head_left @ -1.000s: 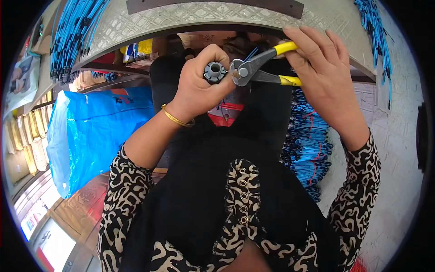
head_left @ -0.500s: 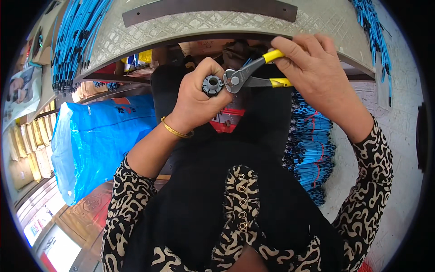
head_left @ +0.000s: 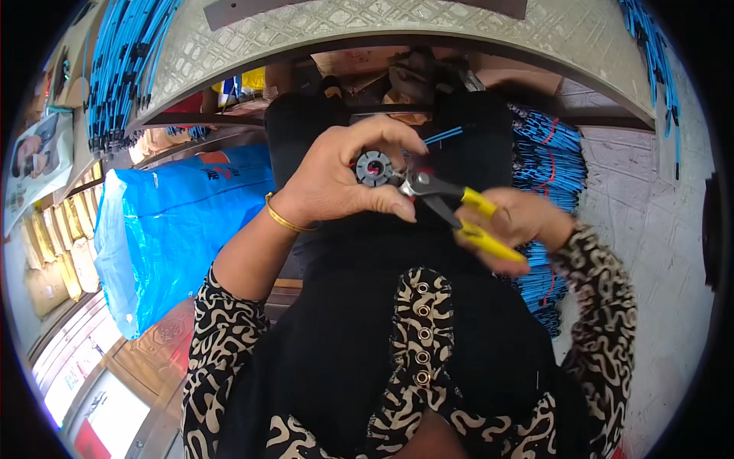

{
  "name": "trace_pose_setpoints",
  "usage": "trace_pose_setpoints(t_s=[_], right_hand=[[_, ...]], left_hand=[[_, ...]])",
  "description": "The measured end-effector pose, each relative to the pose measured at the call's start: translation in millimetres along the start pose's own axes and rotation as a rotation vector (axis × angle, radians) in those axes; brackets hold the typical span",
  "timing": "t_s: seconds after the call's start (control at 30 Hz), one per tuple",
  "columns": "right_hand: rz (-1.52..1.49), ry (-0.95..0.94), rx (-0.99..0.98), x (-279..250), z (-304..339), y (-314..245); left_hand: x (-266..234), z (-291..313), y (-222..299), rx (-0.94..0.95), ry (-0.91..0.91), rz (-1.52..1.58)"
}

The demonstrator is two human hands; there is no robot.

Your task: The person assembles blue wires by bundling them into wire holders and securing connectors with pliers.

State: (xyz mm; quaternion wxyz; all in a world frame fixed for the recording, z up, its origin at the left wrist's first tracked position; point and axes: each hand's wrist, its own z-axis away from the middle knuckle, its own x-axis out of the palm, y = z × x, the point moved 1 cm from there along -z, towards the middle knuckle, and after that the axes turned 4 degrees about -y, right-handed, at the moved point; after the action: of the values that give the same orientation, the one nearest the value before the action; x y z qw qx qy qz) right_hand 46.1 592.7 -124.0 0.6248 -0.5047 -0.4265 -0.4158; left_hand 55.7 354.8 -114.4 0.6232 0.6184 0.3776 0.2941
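From my end I see the left hand (head_left: 336,170) curled around a grey, round, slotted plastic-looking part (head_left: 374,168), its ring of blocky teeth facing up, centre reddish. Left thumb points right, below the cutter head. Right hand (head_left: 514,218), motion-blurred, grasps metal pliers with yellow sleeved handles (head_left: 436,191); handles spread in a V, rounded steel head just beside the grey part's rim. I can't tell whether they touch. Both are above the black-clad lap (head_left: 344,264), near the table edge. Two thin blue tubes (head_left: 445,135) stick out past the left fingers. Table (head_left: 252,52) reads pale, embossed with diamonds, with a smooth dark flat bar (head_left: 245,12) on it. To the right below I get stacked blue rod bundles (head_left: 549,172) with black ends and red ties; to the left, a glossy, creased blue plastic bag (head_left: 183,222).
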Motion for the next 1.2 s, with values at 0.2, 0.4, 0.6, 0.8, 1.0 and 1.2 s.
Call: trace_pose_setpoints(t_s=[0.2,0.4,0.6,0.8,1.0,1.2], right_hand=[[0.282,0.219,0.092,-10.2,27.5,15.3],[0.067,0.343,0.156,10.0,24.2,0.5],[1.29,0.46,-0.212,29.7,21.9,-5.7],[0.294,0.32,0.028,23.0,3.3,6.5],[1.215,0.474,-0.254,21.6,20.8,1.5],[0.218,0.301,-0.001,18.9,0.2,7.6]], left_hand=[[-4.1,-4.7,-0.4,-0.017,0.067,0.012],[-4.2,-6.0,0.0,-0.02,-0.017,0.08],[-4.6,-2.8,-1.2,-0.072,0.039,0.053],[-2.6,-0.1,-2.7,-0.046,-0.023,0.083],[-0.9,-3.2,-2.7,0.022,0.072,0.044],[-0.6,-6.4,0.1,-0.008,-0.052,0.081]])
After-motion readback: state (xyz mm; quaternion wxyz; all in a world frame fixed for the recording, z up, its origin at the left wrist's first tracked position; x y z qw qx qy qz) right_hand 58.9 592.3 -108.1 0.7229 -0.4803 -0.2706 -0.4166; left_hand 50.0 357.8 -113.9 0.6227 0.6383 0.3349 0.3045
